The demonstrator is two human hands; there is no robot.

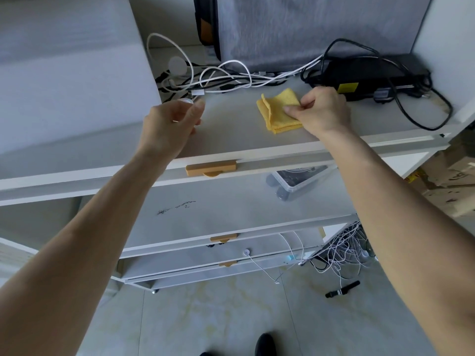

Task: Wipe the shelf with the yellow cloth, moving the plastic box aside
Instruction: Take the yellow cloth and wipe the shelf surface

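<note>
A folded yellow cloth [279,111] lies on the top shelf [231,129] of a white rack. My right hand [325,111] pinches the cloth's right edge between thumb and fingers. My left hand [171,124] hovers over the left part of the same shelf, fingers curled and apart, holding nothing. A clear plastic box [299,182] with dark items inside sits on the shelf below, at its right side, partly hidden under the top shelf's edge.
White and black cables [218,78] tangle at the back of the top shelf. A black power adapter [370,73] with cords fills the back right. The second shelf [205,217] carries dark scribbles. More cables [341,247] hang by the floor.
</note>
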